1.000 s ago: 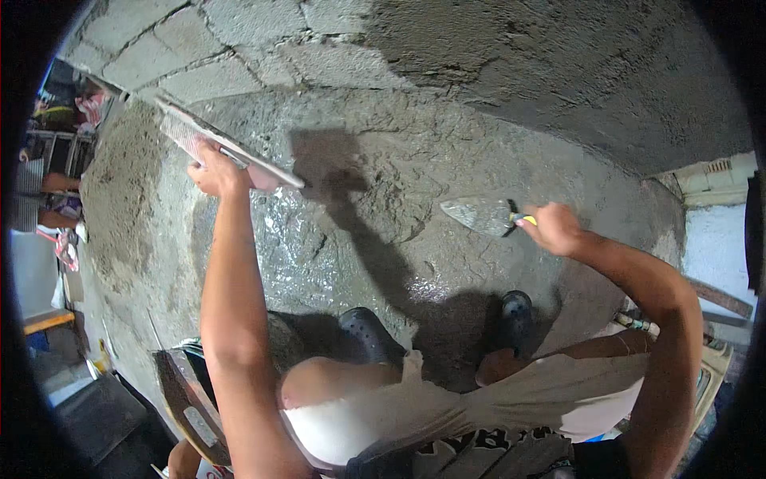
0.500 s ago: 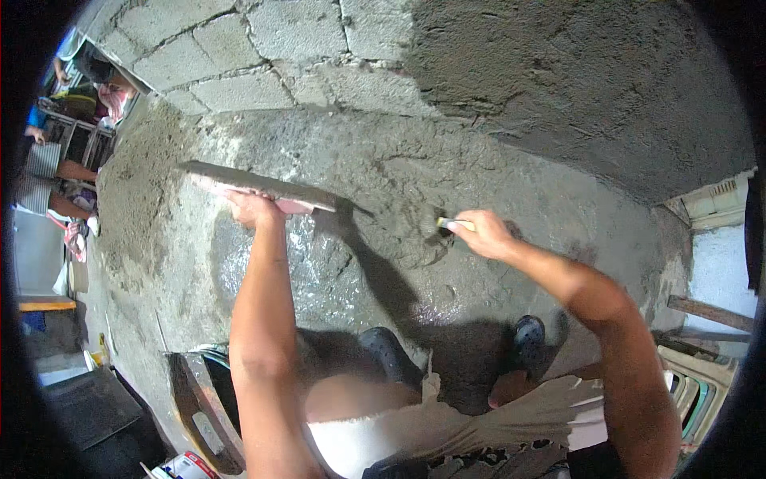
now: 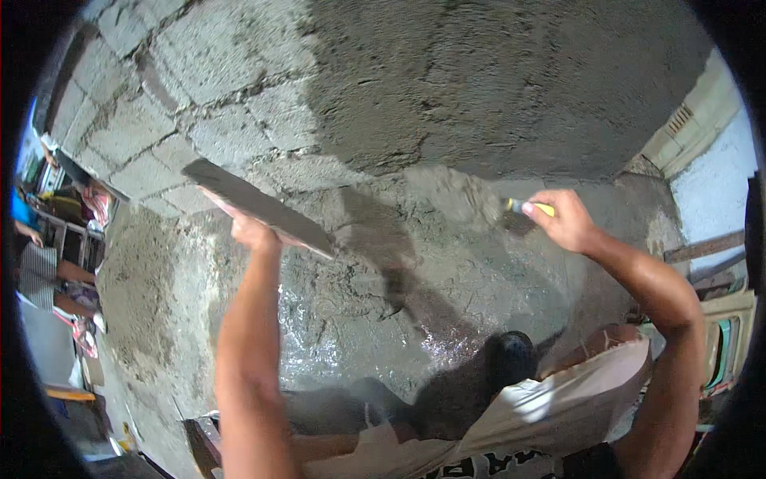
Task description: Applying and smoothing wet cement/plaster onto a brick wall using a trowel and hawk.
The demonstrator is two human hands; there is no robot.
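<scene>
My left hand [image 3: 255, 234] grips a plasterer's hawk [image 3: 263, 209] from beneath. The board is tilted, with grey mortar coating its upper face. In my right hand [image 3: 568, 221] is a trowel [image 3: 517, 206] by its yellow handle, fingers wrapped round it. A thick heap of wet mortar [image 3: 456, 195] covers the trowel's blade, which is slightly blurred. It is held to the right of the hawk, apart from it, in front of the wall's foot. Below both hands, wet mortar [image 3: 351, 291] is spread over the floor.
Dark fresh plaster [image 3: 495, 80] coats the right part of the wall; bare blocks [image 3: 231, 48] show at left. A drier mortar pile [image 3: 140, 279] lies on the left. Another person [image 3: 48, 271] is at the far left. A timber [image 3: 704, 247] and a chair [image 3: 730, 339] stand at right.
My right hand has lifted the trowel from the floor mortar up and right, now loaded. The hawk tilts more steeply. The view has shifted up toward the wall.
</scene>
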